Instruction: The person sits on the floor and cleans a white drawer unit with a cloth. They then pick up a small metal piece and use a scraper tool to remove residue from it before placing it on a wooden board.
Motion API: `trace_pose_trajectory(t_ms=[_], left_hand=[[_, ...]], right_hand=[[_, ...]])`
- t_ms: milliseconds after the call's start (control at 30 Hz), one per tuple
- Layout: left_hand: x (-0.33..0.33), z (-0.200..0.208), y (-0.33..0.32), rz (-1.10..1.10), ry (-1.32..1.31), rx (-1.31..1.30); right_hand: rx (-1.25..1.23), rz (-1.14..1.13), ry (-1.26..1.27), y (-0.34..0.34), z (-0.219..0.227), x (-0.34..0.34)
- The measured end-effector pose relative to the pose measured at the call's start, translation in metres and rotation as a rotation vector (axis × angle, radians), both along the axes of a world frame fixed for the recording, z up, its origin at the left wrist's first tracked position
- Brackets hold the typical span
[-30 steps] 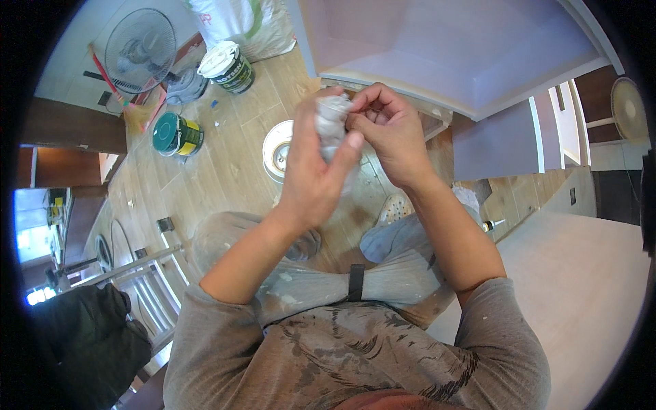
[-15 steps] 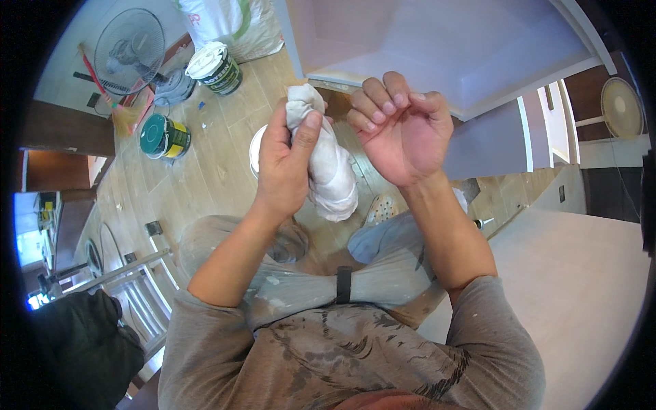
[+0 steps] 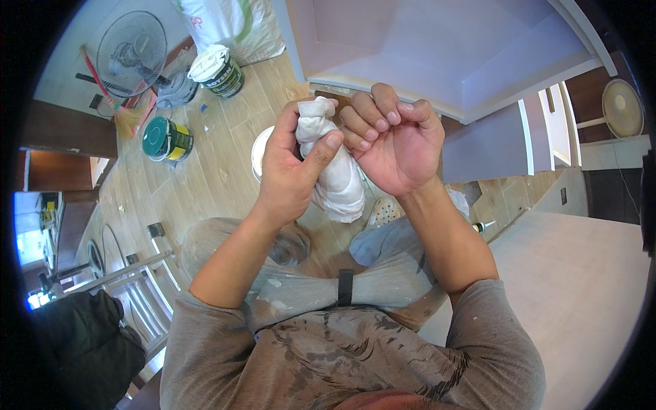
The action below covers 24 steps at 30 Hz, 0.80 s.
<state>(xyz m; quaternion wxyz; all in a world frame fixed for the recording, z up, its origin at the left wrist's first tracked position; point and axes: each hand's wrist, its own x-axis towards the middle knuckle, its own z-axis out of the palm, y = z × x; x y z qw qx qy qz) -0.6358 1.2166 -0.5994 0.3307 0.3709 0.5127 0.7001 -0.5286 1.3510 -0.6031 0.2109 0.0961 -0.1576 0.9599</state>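
Note:
My left hand (image 3: 290, 171) grips a white bundled cloth (image 3: 335, 174) by its upper part, thumb pressed across it. The cloth's bulging lower end hangs down between both hands. My right hand (image 3: 396, 147) is beside it, palm turned toward me, fingers curled, fingertips close to the cloth's top; it holds nothing. Both hands are raised in front of a pale lilac cabinet (image 3: 437, 48). Below them are my knees in paint-stained grey trousers.
On the wooden floor stand a green-lidded paint can (image 3: 166, 139), a white-lidded paint can (image 3: 217, 70), a white bucket (image 3: 260, 152) partly hidden behind my left hand, a floor fan (image 3: 131, 48), a broom (image 3: 113, 102) and a white sack (image 3: 229, 24). A metal ladder (image 3: 137, 273) is at left, a pale surface (image 3: 581, 287) at right.
My right hand has let go of the cloth and turned palm up, moving slightly right. My left hand has shifted its grip, keeping the cloth bundle alone.

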Motion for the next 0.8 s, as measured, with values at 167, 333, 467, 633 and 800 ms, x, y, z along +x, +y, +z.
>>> trace_pose_trajectory(t_ms=[167, 333, 467, 633, 800], left_hand=[[-0.002, 0.001, -0.001, -0.010, 0.027, -0.014], [-0.003, 0.002, -0.001, 0.033, 0.045, -0.008], [-0.010, -0.003, -0.005, 0.050, 0.054, 0.010], [-0.016, 0.011, -0.004, 0.002, 0.127, 0.088], [-0.017, 0.007, -0.001, -0.035, 0.241, 0.218]], right_hand=[[-0.008, 0.012, -0.035, -0.001, -0.003, 0.000], [-0.021, 0.010, -0.067, -0.005, 0.000, -0.002], [-0.015, 0.157, -0.016, -0.007, 0.000, 0.000], [-0.002, 0.416, 0.004, -0.008, -0.001, 0.005], [0.075, 0.479, -0.026, -0.017, -0.005, 0.001]])
